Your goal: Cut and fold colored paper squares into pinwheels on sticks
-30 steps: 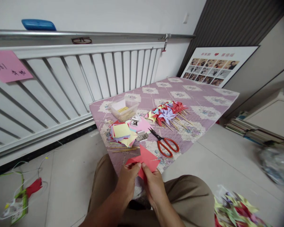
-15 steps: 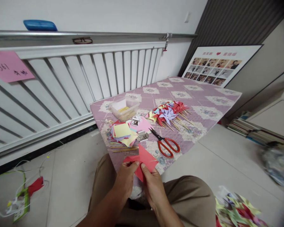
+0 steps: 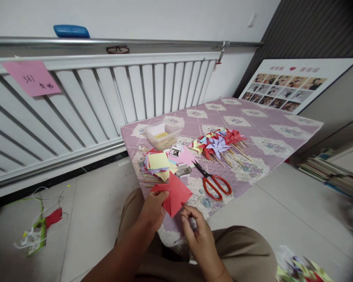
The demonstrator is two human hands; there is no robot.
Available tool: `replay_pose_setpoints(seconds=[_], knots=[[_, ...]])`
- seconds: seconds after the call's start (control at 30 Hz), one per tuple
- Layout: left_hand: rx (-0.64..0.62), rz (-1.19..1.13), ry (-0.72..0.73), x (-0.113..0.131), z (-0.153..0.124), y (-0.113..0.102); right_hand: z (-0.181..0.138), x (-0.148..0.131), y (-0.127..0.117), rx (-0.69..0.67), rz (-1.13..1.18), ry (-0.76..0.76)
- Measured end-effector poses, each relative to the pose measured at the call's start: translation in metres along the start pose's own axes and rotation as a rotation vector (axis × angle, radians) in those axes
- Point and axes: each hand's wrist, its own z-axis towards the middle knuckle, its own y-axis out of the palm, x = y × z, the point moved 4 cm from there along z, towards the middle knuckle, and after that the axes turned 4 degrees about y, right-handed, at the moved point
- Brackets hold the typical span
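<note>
My left hand [image 3: 153, 208] pinches a red paper square [image 3: 174, 192] by its left edge and holds it above the near corner of the quilted table [image 3: 270, 129]. My right hand [image 3: 197, 231] hovers just below and to the right of the paper, fingers curled loosely, no longer touching it. Behind the paper lie a stack of coloured paper squares [image 3: 159, 163], several thin wooden sticks [image 3: 153, 182] and red-handled scissors [image 3: 214, 181]. A pile of finished paper pinwheels [image 3: 219, 143] rests farther back.
A clear plastic box [image 3: 163, 135] stands at the table's back left. A white radiator [image 3: 106, 98] runs along the wall. A photo board [image 3: 285, 84] leans at the right, with stacked books [image 3: 326, 172] below. More pinwheels [image 3: 300, 270] lie on the floor at lower right.
My right hand has let go of the red paper and dropped slightly to the right. My left hand keeps the paper, now lifted a little. The view has shifted.
</note>
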Motion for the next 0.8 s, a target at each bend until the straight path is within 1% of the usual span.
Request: replay_pose_setpoints(seconds=[0.1,0.23,0.43,0.6,0.7,0.8], knots=[[-0.044,-0.008,-0.016,0.002,-0.004,0.004,0.002,-0.004,0.007,-0.061,-0.088,-0.096],[-0.087,-0.007,-0.058,0.000,-0.009,0.006,0.004,-0.002,0.008,-0.072,-0.162,-0.119],[-0.063,-0.003,-0.080,-0.006,-0.011,0.004,0.008,-0.007,0.004,-0.079,-0.136,-0.026],[-0.073,0.011,-0.033,-0.003,-0.016,0.010,0.011,-0.017,0.003,-0.055,-0.033,0.049],[-0.032,0.070,-0.056,-0.003,-0.019,0.011,0.014,-0.021,0.004,-0.052,0.005,0.107],[0.018,0.103,-0.038,-0.002,-0.022,0.011,0.017,-0.024,0.002,-0.024,0.001,0.125]])
